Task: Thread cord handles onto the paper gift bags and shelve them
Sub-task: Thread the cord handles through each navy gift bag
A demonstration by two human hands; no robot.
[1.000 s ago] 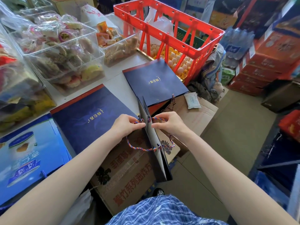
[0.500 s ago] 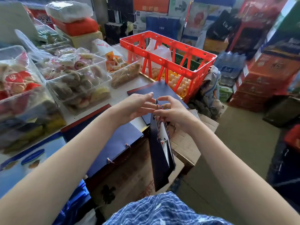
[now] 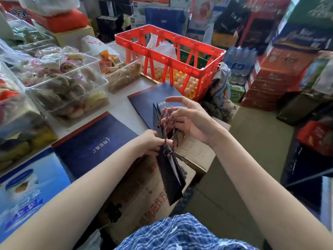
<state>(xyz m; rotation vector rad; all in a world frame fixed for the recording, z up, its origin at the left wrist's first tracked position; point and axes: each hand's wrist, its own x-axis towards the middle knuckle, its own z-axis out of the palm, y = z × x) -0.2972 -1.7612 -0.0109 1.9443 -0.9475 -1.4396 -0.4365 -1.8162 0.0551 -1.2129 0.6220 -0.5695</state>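
Observation:
A folded dark navy paper gift bag [image 3: 171, 175] hangs edge-on in front of me, off the table's edge. My left hand [image 3: 149, 143] pinches its top edge and the multicoloured cord [image 3: 166, 114] near the punched holes. My right hand [image 3: 187, 121] is raised above the bag; its lower fingers hook the cord loops while the index finger and thumb are spread. Two more flat navy bags lie on the table: a near bag [image 3: 95, 143] with gold lettering and a far bag [image 3: 151, 101] behind the hands.
A red plastic crate [image 3: 180, 56] over trays of eggs stands at the table's far end. Clear tubs of wrapped snacks [image 3: 68, 91] line the left. Brown cartons [image 3: 144, 193] sit under the table edge. Stacked boxes and bottled water [image 3: 239, 62] crowd the right; bare floor [image 3: 252, 145] lies between.
The view has tilted up. My right hand has lifted the cord loops higher and opened its fingers; my left hand has dropped lower onto the bag's top edge.

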